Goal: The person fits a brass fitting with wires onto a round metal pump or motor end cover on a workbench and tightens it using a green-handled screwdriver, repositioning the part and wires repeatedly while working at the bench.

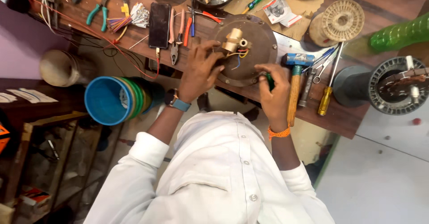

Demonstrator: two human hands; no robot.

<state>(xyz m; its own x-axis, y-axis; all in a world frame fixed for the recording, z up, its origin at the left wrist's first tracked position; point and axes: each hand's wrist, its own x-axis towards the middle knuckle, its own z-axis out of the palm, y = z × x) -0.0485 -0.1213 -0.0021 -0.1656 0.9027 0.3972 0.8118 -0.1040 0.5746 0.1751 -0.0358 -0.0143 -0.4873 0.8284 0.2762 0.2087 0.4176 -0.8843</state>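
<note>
the round metal plate (250, 54) lies at the counter (344, 112) edge. the left hand (199, 72) rests on its rim with fingers spread. the right hand (273, 90) fingers pinch a green-handled screwdriver (270, 81) against the plate's edge, beside a hammer (295, 85).

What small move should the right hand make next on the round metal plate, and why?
Probably turn the green-handled tool a little at the plate's near rim. The right hand grips it there, tip against the round metal plate, while the left hand rests on the plate and steadies it beside the brass fitting.
</note>
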